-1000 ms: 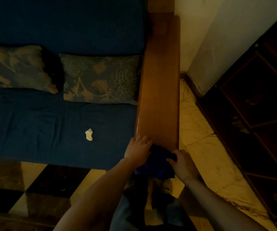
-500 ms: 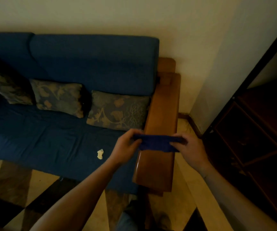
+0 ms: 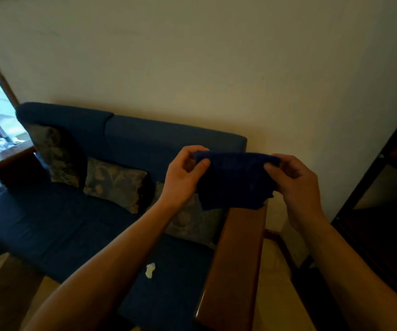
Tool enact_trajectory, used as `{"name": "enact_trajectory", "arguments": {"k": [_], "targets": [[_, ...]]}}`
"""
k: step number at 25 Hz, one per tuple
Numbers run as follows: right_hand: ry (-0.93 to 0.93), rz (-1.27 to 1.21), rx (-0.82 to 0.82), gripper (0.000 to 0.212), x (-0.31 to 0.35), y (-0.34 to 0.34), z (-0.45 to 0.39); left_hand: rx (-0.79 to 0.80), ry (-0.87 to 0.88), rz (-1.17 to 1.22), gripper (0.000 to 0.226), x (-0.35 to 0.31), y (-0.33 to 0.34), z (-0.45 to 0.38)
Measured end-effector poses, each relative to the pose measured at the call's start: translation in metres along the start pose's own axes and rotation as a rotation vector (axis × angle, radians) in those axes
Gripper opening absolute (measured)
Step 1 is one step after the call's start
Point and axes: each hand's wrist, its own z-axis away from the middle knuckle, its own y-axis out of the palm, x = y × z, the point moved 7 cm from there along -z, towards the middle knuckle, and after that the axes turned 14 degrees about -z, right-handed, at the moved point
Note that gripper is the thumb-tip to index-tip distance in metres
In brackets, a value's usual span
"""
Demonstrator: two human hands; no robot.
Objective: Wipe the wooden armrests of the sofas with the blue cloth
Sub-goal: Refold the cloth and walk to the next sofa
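The left hand [image 3: 183, 174] and right hand [image 3: 294, 181] each pinched a top corner of the blue cloth [image 3: 233, 181], holding it spread in the air above the far end of the wooden armrest [image 3: 234, 261] on the sofa's [image 3: 73, 225] right side

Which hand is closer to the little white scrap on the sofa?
Left. The left hand is up above the scrap, slightly right of it. The right hand is further right, past the armrest.
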Motion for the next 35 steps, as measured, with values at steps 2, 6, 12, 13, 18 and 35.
{"name": "enact_trajectory", "arguments": {"k": [2, 6, 12, 13, 18, 35], "targets": [[-0.031, 0.009, 0.016, 0.019, 0.008, 0.019, -0.003, -0.04, 0.025, 0.017, 0.023, -0.006, -0.017, -0.005], [-0.038, -0.01, 0.011, 0.017, 0.009, 0.052, -0.003, -0.08, 0.05, 0.021, 0.024, -0.005, -0.051, -0.008], [-0.043, -0.038, 0.095, 0.014, 0.001, 0.118, -0.002, -0.19, 0.095, -0.032, 0.027, -0.005, -0.121, 0.001], [-0.042, -0.056, 0.117, 0.014, -0.002, 0.135, -0.001, -0.22, 0.097, -0.044, 0.027, -0.004, -0.139, 0.006], [0.018, -0.146, 0.299, 0.018, -0.027, 0.244, 0.015, -0.392, 0.064, -0.159, 0.027, 0.005, -0.243, 0.044], [0.23, -0.391, 0.884, 0.022, -0.098, 0.547, 0.163, -0.884, -0.193, -0.571, 0.028, 0.004, -0.494, 0.24]]}}
